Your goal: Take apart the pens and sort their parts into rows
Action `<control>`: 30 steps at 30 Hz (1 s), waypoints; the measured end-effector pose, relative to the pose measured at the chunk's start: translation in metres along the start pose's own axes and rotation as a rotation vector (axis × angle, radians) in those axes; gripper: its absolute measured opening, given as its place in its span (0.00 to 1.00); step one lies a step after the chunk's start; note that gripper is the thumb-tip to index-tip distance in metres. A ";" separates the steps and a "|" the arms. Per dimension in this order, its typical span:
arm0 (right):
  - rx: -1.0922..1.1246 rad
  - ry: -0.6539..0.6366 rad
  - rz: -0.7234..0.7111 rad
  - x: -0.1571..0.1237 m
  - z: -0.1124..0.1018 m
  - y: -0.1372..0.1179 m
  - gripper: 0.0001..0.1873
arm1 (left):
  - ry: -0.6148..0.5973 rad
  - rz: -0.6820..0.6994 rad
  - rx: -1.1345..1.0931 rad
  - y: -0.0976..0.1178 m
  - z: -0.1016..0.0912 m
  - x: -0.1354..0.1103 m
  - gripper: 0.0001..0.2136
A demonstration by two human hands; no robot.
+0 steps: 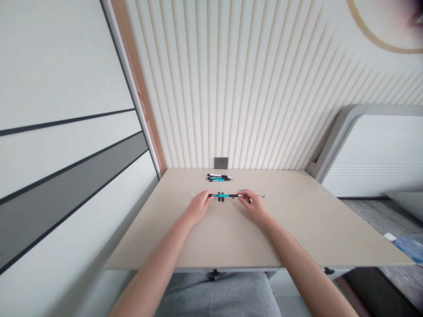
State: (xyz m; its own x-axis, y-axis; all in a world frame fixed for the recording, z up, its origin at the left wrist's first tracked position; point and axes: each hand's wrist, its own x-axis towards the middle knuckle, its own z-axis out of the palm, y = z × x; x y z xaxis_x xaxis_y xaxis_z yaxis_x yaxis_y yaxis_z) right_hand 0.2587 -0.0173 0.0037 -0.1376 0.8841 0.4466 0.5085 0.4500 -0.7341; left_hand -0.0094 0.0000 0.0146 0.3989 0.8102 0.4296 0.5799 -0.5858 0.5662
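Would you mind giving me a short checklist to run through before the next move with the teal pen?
1. Left hand and right hand both on the teal-and-black pen, one toward each end: ok.
2. Pen roughly level between the hands: ok.
3. Other pens lying apart, beyond the hands: ok.
4. Small black pieces under the pen, touching it or not: cannot tell.
5. Anything else held in the right hand: cannot tell.

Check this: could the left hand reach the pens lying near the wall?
Probably yes: the left hand rests close by, holding the teal pen, and nothing stands between it and the pens on the table.
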 end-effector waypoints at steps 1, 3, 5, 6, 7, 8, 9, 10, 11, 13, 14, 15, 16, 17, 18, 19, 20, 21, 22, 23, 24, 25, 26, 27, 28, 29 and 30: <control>0.004 0.002 -0.006 0.000 0.000 -0.001 0.16 | 0.000 -0.001 -0.002 0.000 0.000 0.000 0.08; 0.014 -0.002 -0.017 0.000 -0.001 -0.002 0.16 | -0.003 0.001 -0.009 -0.001 0.001 0.000 0.08; 0.024 0.004 -0.031 0.001 -0.001 -0.003 0.16 | -0.011 -0.005 -0.013 -0.001 0.001 0.000 0.08; 0.026 0.014 -0.035 0.001 -0.001 -0.003 0.16 | -0.016 -0.011 -0.014 -0.001 0.001 0.000 0.08; 0.025 0.028 -0.034 0.002 -0.001 -0.002 0.17 | -0.018 -0.015 -0.015 -0.001 0.001 0.000 0.08; 0.022 0.048 -0.028 0.002 0.000 -0.002 0.17 | -0.020 -0.016 -0.018 -0.001 0.001 -0.001 0.08; 0.017 0.067 -0.019 0.002 0.000 -0.001 0.17 | -0.020 -0.014 -0.022 -0.001 0.001 -0.001 0.08; 0.010 0.083 -0.009 0.003 -0.001 0.000 0.17 | -0.020 -0.012 -0.026 -0.001 0.000 -0.001 0.08; 0.002 0.097 0.000 0.003 -0.002 0.000 0.18 | -0.022 -0.010 -0.028 0.000 0.000 -0.001 0.09; -0.020 0.121 0.017 0.005 -0.007 0.003 0.19 | -0.026 -0.017 -0.024 0.000 0.000 -0.001 0.09; -0.036 0.137 0.025 0.006 -0.011 0.005 0.19 | -0.028 -0.021 -0.020 0.000 -0.001 -0.001 0.09; -0.057 0.158 0.034 0.007 -0.016 0.007 0.20 | -0.030 -0.025 -0.017 0.000 -0.001 -0.001 0.09; -0.081 0.191 0.046 0.008 -0.022 0.011 0.20 | -0.031 -0.025 -0.016 0.001 0.000 -0.001 0.09; -0.109 0.227 0.061 0.009 -0.029 0.015 0.20 | -0.032 -0.024 -0.018 0.001 0.000 -0.001 0.09; -0.138 0.264 0.079 0.009 -0.036 0.021 0.21 | -0.036 -0.021 -0.021 0.000 0.000 -0.001 0.09; -0.167 0.293 0.104 0.009 -0.043 0.027 0.20 | -0.039 -0.017 -0.026 0.000 0.000 -0.001 0.09; -0.196 0.310 0.133 0.009 -0.050 0.034 0.20 | -0.040 -0.013 -0.032 0.000 0.000 -0.001 0.09; -0.227 0.318 0.163 0.008 -0.057 0.041 0.19 | -0.039 -0.011 -0.036 0.000 0.001 -0.001 0.09; -0.262 0.313 0.196 0.007 -0.063 0.048 0.18 | -0.037 -0.009 -0.038 0.000 0.001 -0.001 0.09; -0.301 0.294 0.230 0.005 -0.069 0.054 0.17 | -0.034 -0.007 -0.038 0.000 0.001 -0.001 0.09; -0.347 0.276 0.267 0.003 -0.074 0.060 0.16 | -0.033 -0.006 -0.034 0.000 0.001 -0.001 0.09; -0.393 0.252 0.304 0.001 -0.078 0.065 0.15 | -0.034 -0.004 -0.028 0.000 0.001 -0.001 0.10; -0.435 0.232 0.337 -0.001 -0.081 0.069 0.15 | -0.036 -0.003 -0.022 0.000 0.001 -0.001 0.10; -0.470 0.212 0.364 -0.002 -0.083 0.072 0.15 | -0.040 -0.001 -0.017 0.000 0.001 -0.001 0.10; -0.500 0.191 0.386 -0.003 -0.084 0.075 0.14 | -0.041 0.000 -0.016 -0.001 0.001 -0.001 0.10; -0.523 0.169 0.402 -0.004 -0.084 0.077 0.14 | -0.041 0.000 -0.017 -0.001 0.001 -0.001 0.10; -0.540 0.143 0.411 -0.004 -0.084 0.078 0.14 | -0.038 0.000 -0.019 -0.001 0.001 -0.001 0.09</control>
State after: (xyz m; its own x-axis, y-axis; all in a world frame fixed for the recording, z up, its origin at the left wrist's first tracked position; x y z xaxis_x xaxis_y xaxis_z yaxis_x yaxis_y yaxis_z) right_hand 0.3705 0.0032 -0.0126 0.2511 0.9275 0.2768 0.8525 -0.0764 -0.5171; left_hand -0.0098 -0.0005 0.0129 0.4259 0.8104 0.4023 0.5665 -0.5856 0.5798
